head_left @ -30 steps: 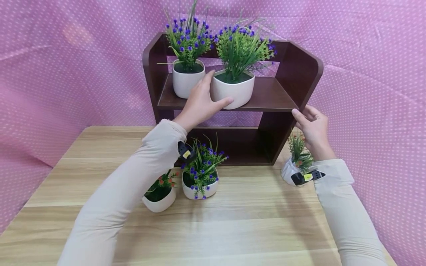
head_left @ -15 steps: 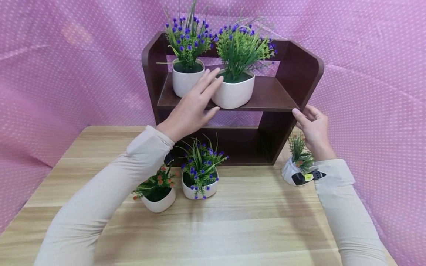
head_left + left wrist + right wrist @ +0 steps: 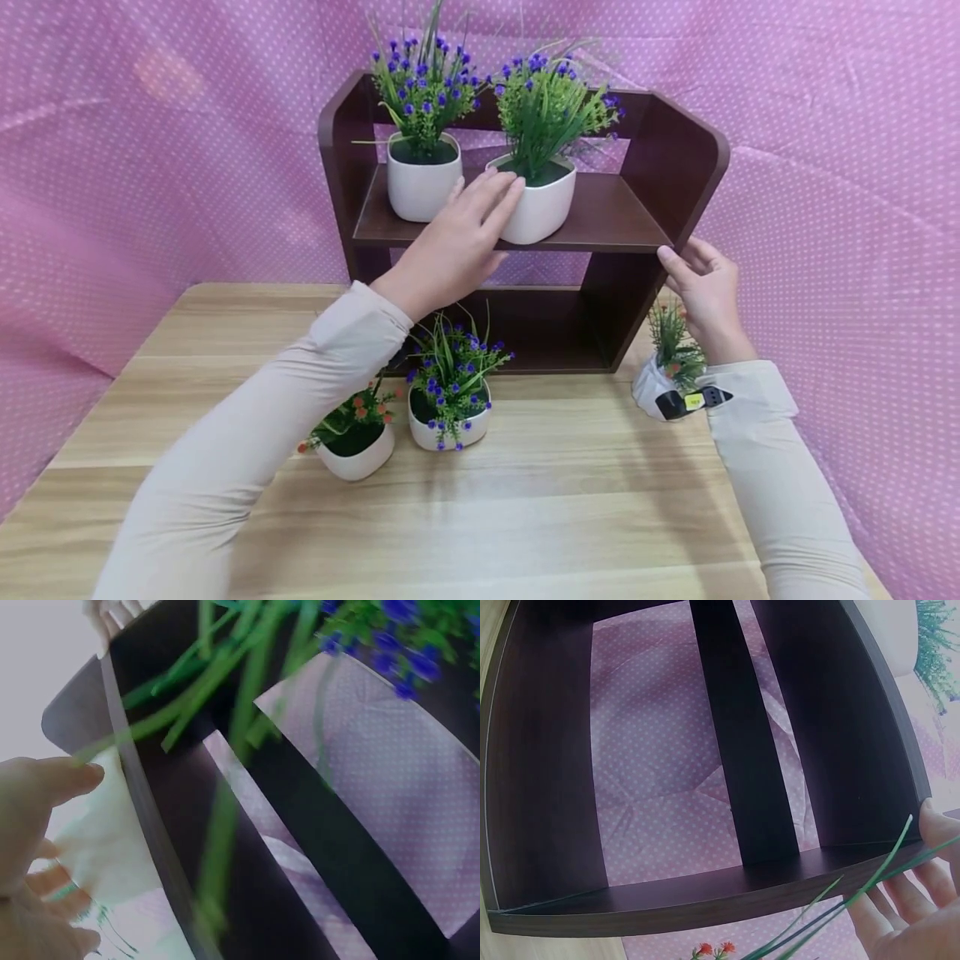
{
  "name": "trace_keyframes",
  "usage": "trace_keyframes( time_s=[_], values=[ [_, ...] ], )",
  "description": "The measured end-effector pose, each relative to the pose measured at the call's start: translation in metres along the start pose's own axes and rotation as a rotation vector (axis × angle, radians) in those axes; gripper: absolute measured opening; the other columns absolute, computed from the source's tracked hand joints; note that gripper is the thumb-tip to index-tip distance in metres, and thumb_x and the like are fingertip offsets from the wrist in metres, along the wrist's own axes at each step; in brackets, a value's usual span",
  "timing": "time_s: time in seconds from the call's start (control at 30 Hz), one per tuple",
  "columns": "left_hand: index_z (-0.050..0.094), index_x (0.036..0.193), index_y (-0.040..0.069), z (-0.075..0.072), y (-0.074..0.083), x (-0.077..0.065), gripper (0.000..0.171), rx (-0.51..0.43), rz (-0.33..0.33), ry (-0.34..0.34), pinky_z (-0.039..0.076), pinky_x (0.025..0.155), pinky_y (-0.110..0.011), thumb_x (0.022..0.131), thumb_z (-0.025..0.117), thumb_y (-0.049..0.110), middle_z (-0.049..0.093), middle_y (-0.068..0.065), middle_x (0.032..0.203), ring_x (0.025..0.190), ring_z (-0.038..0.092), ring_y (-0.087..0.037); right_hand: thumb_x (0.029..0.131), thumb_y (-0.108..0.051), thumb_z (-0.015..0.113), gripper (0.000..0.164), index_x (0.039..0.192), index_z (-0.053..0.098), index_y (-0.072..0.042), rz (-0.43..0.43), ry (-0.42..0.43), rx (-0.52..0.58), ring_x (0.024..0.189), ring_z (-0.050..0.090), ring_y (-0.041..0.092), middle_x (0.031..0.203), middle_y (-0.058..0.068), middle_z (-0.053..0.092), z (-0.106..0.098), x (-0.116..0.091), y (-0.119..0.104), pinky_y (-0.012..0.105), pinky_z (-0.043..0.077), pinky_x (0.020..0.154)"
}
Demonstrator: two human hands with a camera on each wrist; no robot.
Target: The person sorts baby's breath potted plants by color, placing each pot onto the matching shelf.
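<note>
A dark brown two-tier shelf (image 3: 611, 212) stands on the table. Two white pots of purple flowers sit on its upper board, a left pot (image 3: 420, 187) and a right pot (image 3: 546, 212). My left hand (image 3: 453, 254) has its fingers extended against the left side of the right pot, covering part of it; the thumb is below the board's front edge. At the shelf's right side panel, my right hand (image 3: 707, 292) grips the edge with thumb in front and fingers outside. The right wrist view shows that hand (image 3: 922, 907) pinching the panel (image 3: 780, 900).
On the table (image 3: 540, 500) stand a pot of orange flowers (image 3: 358, 458), partly behind the left sleeve, and a pot of purple flowers (image 3: 450, 425) before the shelf. A small white pot (image 3: 652, 387) is under the right wrist. Pink dotted cloth (image 3: 187, 167) hangs behind.
My left hand loosened its hold round the right pot, drew back, then came to its left side with straight fingers. The pot has shifted slightly right. My right hand stays on the panel.
</note>
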State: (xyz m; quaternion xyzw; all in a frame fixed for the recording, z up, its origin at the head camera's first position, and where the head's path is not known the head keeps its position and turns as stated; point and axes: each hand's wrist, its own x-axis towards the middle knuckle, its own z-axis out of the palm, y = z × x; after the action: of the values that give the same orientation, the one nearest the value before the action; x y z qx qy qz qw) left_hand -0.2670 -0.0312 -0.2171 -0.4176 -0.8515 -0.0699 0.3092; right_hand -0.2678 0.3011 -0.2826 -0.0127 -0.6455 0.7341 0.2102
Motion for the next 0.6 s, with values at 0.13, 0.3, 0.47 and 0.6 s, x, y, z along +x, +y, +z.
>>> trace_keyframes(
  time_s=[0.13,0.3,0.47,0.6],
  values=[
    [0.027,0.147,-0.006,0.004,0.016,0.009,0.073,0.138,-0.065,-0.023,0.024,0.114,-0.054,0.092,0.061,0.027,0.033,-0.024,0.149,0.139,0.028,-0.040,0.079,-0.015,0.078,0.048,0.123,0.063,-0.006,0.014,-0.006,0.021,0.095,0.066,0.009,0.116,0.004,0.067,-0.001,-0.001,-0.001,0.021,0.055,0.080],
    [0.028,0.147,-0.006,0.011,0.034,0.024,0.075,0.270,-0.147,-0.039,0.027,0.114,-0.049,0.096,0.052,0.042,0.035,-0.024,0.148,0.136,0.031,-0.040,0.081,-0.013,0.077,0.049,0.126,0.061,-0.004,0.036,-0.012,0.042,0.094,0.065,0.009,0.112,0.002,0.066,-0.001,-0.003,-0.004,0.019,0.055,0.079],
    [0.029,0.147,-0.004,0.021,0.040,0.035,0.072,0.296,-0.188,-0.015,0.031,0.112,-0.045,0.098,0.046,0.045,0.033,-0.020,0.151,0.136,0.032,-0.038,0.080,-0.010,0.077,0.047,0.124,0.061,-0.003,0.037,-0.011,0.057,0.092,0.066,0.009,0.106,-0.001,0.067,0.001,-0.003,-0.005,0.020,0.056,0.077],
    [0.023,0.150,-0.003,0.026,0.036,0.040,0.073,0.196,-0.219,0.014,0.024,0.115,-0.048,0.098,0.046,0.042,0.026,-0.017,0.155,0.140,0.026,-0.037,0.080,-0.010,0.077,0.047,0.124,0.061,-0.002,0.038,-0.018,0.060,0.092,0.066,0.010,0.107,0.000,0.067,0.001,-0.003,-0.004,0.021,0.055,0.079]
  ],
)
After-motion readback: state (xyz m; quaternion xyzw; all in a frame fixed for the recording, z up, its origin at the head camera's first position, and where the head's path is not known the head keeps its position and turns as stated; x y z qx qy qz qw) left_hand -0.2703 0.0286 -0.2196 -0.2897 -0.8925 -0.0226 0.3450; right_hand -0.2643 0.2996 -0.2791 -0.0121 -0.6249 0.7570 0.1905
